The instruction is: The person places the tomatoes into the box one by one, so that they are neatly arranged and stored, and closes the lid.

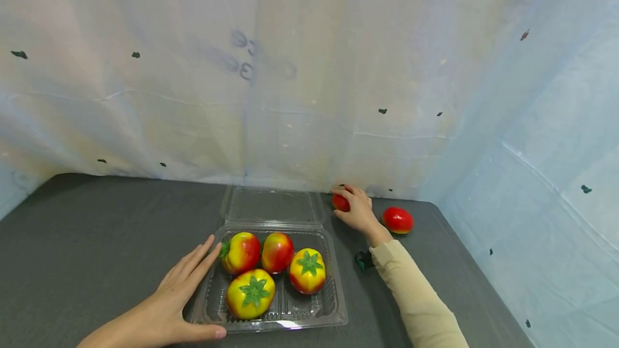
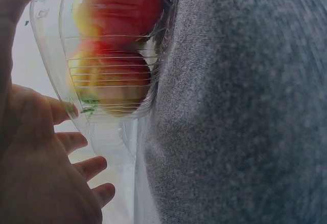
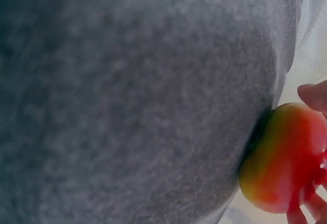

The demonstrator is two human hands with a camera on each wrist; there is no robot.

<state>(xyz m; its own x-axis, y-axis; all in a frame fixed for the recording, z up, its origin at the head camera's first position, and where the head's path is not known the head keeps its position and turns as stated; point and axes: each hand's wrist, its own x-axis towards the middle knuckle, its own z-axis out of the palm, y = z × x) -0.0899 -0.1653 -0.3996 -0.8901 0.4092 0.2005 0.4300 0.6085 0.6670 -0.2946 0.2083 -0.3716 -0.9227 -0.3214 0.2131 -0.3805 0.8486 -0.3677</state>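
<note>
At the back of the table my right hand [image 1: 359, 211] curls its fingers around a red fruit [image 3: 283, 157], thumb on one side and fingertips on the other. The fruit's yellowish-green underside sits right at the grey tabletop in the right wrist view. My left hand [image 1: 169, 302] lies along the left side of a clear plastic clamshell box [image 1: 338, 305], fingers spread and fairly straight, thumb at its front corner. Inside the box are several red-and-yellow fruits [image 1: 251, 294], some showing green star-shaped tops. A fingertip overlaps the box's rim in the left wrist view.
The box's clear lid [image 1: 273, 205] is folded back towards the plastic sheet wall [image 1: 300, 95]. Another red fruit [image 1: 397, 220] lies to the right of my right hand. A small black object [image 1: 364, 260] shows beside my right sleeve [image 1: 416, 294].
</note>
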